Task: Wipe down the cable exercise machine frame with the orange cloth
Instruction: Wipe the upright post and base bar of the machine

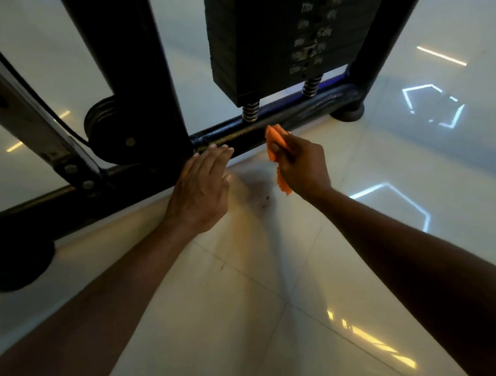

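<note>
The base bar [236, 133] of the machine frame is running across the floor, its left end darkening into shadow. The left hand [200, 189] is lying flat, straight fingertips touching the bar. Right of it, the right hand [303, 165] is gripping the orange cloth [276, 143], its top edge meeting the bar below the blurred weight stack [275, 35].

Right hand [301, 165] grips orange cloth [276, 146], seemingly touching frame bar [236, 133].

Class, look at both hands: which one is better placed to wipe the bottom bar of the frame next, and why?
Right. The right hand already grips the orange cloth beside the bottom bar; the left hand is open, fingertips at the bar, holding nothing.
</note>
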The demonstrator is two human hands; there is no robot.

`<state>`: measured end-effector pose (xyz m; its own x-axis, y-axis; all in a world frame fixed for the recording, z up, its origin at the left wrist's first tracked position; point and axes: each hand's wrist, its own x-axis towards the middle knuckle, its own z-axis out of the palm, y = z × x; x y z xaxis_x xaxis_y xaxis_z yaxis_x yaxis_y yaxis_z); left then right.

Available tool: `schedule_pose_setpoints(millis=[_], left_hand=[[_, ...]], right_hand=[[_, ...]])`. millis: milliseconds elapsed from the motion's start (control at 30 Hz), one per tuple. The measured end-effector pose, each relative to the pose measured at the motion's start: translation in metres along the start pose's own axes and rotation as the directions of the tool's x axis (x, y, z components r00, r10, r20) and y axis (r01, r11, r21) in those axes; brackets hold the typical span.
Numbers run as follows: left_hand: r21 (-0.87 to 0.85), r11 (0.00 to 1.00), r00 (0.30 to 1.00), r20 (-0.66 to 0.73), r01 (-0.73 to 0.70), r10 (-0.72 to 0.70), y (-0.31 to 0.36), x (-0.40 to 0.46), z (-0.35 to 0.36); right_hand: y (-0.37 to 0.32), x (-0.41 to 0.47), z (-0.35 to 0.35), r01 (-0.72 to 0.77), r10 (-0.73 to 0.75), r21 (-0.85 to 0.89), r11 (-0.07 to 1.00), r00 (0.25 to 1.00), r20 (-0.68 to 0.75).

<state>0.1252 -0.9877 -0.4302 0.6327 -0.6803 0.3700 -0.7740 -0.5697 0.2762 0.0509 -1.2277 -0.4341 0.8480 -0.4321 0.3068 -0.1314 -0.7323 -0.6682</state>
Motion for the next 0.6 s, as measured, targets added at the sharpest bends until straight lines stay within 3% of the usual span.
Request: schedule_pose_setpoints(millis=[200,333,600], left_hand=[[-0.069,0.986,0.988,0.002,0.154,-0.154,0.014,0.076,0.020],[-0.025,0.953,0.948,0.118,0.301,-0.296,0.014,0.117,0.031],[0.083,0.974,0.964,0.144,0.212,-0.222,-0.013,0.124,0.047]], right_hand=[[0.013,0.041,-0.014,0.105,-0.104,-0.095,0.990,0.994,0.015],[0.010,0.045,0.020,0.094,-0.072,-0.129,0.987,0.984,0.164],[0.059,0.058,0.062,0.216,-0.207,-0.264,0.940,0.976,0.062]])
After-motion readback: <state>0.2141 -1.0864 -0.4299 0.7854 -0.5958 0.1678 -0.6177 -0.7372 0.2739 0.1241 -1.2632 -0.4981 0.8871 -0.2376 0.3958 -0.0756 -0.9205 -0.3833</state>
